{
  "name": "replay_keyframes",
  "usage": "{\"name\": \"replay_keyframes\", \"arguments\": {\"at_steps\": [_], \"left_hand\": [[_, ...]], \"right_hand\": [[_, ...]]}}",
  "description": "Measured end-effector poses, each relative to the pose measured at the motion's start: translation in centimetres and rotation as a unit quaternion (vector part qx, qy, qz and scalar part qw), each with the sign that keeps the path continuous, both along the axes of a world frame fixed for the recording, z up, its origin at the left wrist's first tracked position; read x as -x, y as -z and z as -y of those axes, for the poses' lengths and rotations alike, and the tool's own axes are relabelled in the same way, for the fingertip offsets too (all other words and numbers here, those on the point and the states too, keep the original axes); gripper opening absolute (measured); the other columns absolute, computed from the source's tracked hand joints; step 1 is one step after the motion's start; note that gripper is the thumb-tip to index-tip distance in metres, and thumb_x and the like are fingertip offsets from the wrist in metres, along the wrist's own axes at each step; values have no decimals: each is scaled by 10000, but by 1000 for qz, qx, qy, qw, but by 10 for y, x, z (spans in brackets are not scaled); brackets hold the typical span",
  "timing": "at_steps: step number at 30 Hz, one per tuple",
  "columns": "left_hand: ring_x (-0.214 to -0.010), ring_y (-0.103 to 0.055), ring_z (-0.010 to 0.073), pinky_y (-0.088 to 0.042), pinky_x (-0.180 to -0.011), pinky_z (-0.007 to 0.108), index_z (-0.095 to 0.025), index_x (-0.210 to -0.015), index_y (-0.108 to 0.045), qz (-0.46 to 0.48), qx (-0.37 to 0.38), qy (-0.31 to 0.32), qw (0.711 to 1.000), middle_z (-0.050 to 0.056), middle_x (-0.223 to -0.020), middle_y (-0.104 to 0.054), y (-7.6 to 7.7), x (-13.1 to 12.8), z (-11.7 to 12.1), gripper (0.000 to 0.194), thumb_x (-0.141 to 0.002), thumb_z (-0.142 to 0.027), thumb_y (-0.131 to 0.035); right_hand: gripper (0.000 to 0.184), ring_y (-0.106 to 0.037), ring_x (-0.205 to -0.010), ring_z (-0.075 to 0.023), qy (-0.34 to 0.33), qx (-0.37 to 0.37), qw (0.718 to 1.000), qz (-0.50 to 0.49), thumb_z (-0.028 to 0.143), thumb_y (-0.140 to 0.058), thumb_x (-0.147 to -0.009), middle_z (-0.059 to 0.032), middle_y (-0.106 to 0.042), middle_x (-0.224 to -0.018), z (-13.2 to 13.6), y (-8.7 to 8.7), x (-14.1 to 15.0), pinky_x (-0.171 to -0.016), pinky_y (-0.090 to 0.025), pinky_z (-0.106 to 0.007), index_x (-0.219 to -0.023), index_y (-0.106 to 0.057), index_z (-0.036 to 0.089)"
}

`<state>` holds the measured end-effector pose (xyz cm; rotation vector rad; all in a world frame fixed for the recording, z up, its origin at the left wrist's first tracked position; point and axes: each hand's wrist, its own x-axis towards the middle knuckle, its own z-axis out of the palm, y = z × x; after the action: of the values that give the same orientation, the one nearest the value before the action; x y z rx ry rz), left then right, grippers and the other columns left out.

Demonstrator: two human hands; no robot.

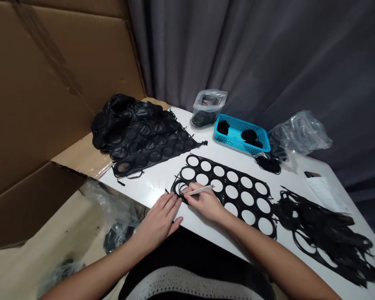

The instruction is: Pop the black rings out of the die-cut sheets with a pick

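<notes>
My right hand (203, 203) grips a slim white pen-like tool (201, 190) near its lower end, its tip down at the left corner of a black sheet with round holes (224, 178). The sheet lies flat on the white table, which shows through the holes. My left hand (164, 213) rests with fingers stretched out at the table's front edge, fingertips touching the same corner of the sheet. What the tool's tip touches is hidden by my right fingers and black strands.
A heap of black sheets with discs (140, 133) lies at the back left. Behind stand a clear tub (208, 106) and a blue basket (237, 146) with black bundles. More black strips (328, 233) and a paper (326, 193) are at the right. Cardboard (56, 75) rises on the left.
</notes>
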<state>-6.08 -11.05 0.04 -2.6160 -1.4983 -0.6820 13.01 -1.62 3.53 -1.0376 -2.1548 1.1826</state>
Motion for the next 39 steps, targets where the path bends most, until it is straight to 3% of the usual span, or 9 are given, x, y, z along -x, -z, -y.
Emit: {"name": "replay_keyframes", "arguments": {"at_steps": [10, 16, 20, 22, 25, 31, 35, 37, 39], "left_hand": [[-1266, -550, 293, -400, -1128, 486, -124, -1416, -507, 8, -5, 2, 1000, 143, -1308, -631, 5, 0, 1, 460, -995, -308, -509], [-1293, -524, 314, -410, -1113, 490, -92, -1364, -547, 9, -13, 3, 1000, 159, -1314, -624, 7, 0, 0, 430, -982, -286, -511], [-1275, -537, 311, -444, -1065, 477, -124, -1368, -546, 25, -16, 4, 1000, 144, -1260, -653, 7, 0, 0, 422, -970, -262, -524], [-1265, -544, 311, -454, -1042, 468, -129, -1361, -551, 24, -24, 6, 999, 142, -1242, -662, 6, 1, 1, 413, -971, -262, -522], [-1236, -564, 302, -451, -1032, 461, -142, -1328, -576, 22, -26, 11, 999, 131, -1230, -668, 0, 5, 1, 384, -978, -289, -520], [-1156, -604, 250, -519, -973, 398, -218, -1300, -570, 180, 62, -4, 982, 111, -1256, -619, -39, 11, -43, 346, -969, -319, -566], [-1326, -514, 248, -511, -1017, 398, -243, -1467, -362, 362, 180, 68, 912, 134, -1441, -508, -72, -3, -109, 557, -957, -298, -580], [-1214, -618, 229, -536, -969, 391, -232, -1463, -345, 416, 298, 144, 847, 126, -1303, -624, -79, -12, -141, 541, -964, -258, -554], [-1046, -707, 221, -565, -885, 371, -207, -1432, -384, 454, 352, 142, 807, 96, -1099, -700, -78, -21, -167, 523, -951, -268, -579]], "right_hand": [[135, -622, -927, -199, -22, -68, 997, 11, 147, -555, -905, -21, -709, -911, 0, 5, 2, -841, -468, -338, -807, -591, 232], [144, -578, -1013, -264, -138, -287, 942, 107, 106, -519, -913, -124, -689, -1100, 4, 7, 3, -901, -394, -419, -993, -607, 188], [162, -574, -929, -263, -13, -316, 935, 161, 97, -472, -909, -119, -688, -975, -43, -1, -2, -868, -374, -410, -929, -602, 193], [145, -574, -830, -249, 120, -288, 938, 152, 138, -457, -914, -94, -667, -851, -77, -7, -11, -816, -381, -385, -858, -577, 197], [164, -560, -710, -210, 201, -211, 953, 86, 256, -493, -907, -35, -625, -738, -115, -16, -29, -704, -388, -325, -749, -510, 218], [295, -547, -623, -152, 104, 91, 989, -51, 381, -698, -763, 31, -580, -624, -114, -38, -39, -587, -394, -262, -662, -478, 212], [344, -626, -695, -146, 29, 290, 939, -183, 377, -808, -713, 2, -660, -740, -103, -56, -33, -596, -470, -243, -723, -514, 199], [366, -623, -653, -125, 35, 329, 915, -231, 372, -842, -694, 14, -647, -723, -103, -61, -34, -549, -477, -218, -725, -523, 195], [382, -632, -641, -113, 61, 338, 902, -262, 365, -867, -674, 12, -654, -720, -107, -61, -38, -518, -484, -190, -723, -531, 188]]}}
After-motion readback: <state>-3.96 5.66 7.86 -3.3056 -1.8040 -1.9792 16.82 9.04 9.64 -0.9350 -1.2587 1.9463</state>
